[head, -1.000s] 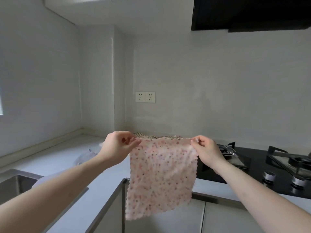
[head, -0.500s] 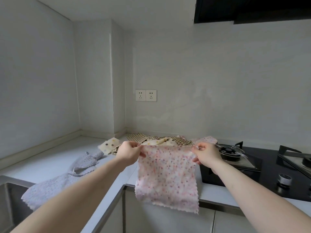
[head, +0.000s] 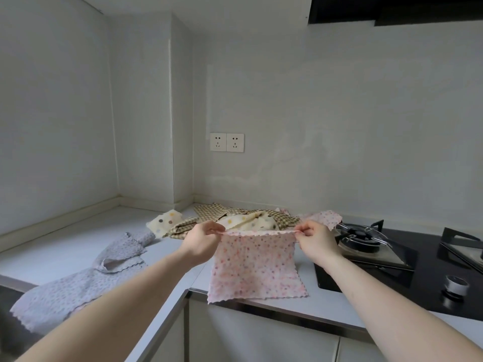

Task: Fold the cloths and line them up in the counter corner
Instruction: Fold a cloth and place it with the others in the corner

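Observation:
A pink dotted cloth (head: 254, 265) hangs spread between my hands, its lower edge lying on the counter by the front rim. My left hand (head: 202, 237) pinches its top left corner and my right hand (head: 315, 237) pinches its top right corner. Behind it lies a loose heap: a brown checked cloth (head: 214, 211), a cream cloth with coloured dots (head: 167, 223) and another pink cloth (head: 328, 218). A grey-lilac cloth (head: 78, 283) lies crumpled to the left. The counter corner (head: 125, 207) sits at the back left.
A black gas hob (head: 418, 257) with burners and knobs fills the counter's right side. A sink edge (head: 10, 286) shows at the far left. Two wall sockets (head: 226, 142) sit above the heap. A range hood (head: 392, 9) hangs top right.
Both hands have lowered the pink cloth from hanging free in the air until its bottom edge lies on the counter. The view has tilted down, showing the other cloths.

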Demonstrator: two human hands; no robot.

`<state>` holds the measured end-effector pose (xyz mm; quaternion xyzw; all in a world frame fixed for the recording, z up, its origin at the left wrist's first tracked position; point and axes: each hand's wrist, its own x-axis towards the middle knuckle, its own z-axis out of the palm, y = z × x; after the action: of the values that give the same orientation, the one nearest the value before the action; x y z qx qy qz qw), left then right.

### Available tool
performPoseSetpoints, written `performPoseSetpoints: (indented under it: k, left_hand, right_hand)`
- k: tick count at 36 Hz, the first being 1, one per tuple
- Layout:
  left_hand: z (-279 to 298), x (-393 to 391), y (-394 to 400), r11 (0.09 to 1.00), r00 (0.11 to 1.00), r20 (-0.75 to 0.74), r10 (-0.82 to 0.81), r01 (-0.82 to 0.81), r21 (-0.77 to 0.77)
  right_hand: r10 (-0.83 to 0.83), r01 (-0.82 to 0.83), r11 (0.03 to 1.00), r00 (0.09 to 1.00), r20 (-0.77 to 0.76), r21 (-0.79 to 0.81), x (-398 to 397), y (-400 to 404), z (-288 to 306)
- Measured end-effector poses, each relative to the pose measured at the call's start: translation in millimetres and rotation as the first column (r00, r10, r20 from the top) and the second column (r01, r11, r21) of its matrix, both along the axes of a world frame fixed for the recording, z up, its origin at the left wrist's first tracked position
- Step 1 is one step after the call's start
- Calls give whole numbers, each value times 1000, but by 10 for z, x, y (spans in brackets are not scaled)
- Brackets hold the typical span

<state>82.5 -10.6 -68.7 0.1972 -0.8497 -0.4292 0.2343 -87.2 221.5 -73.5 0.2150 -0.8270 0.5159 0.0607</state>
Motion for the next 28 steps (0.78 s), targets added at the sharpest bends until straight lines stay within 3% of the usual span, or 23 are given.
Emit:
performPoseSetpoints:
  k: [11,23,28]
  left_hand:
    - [-410,326,49,981,986,118,-120,136,-140]
    - [-676,555,124,896,950,311,17,124,-427]
    - [-699,539,116,886,963,266,48,82,-457]
  right_hand:
    - [152,-124,951,985,-79,283,188,374,-395]
    - [165,-116,885,984,-69,450,426,582,-574]
    - [188,-134,869,980,-67,476,468,586,-592]
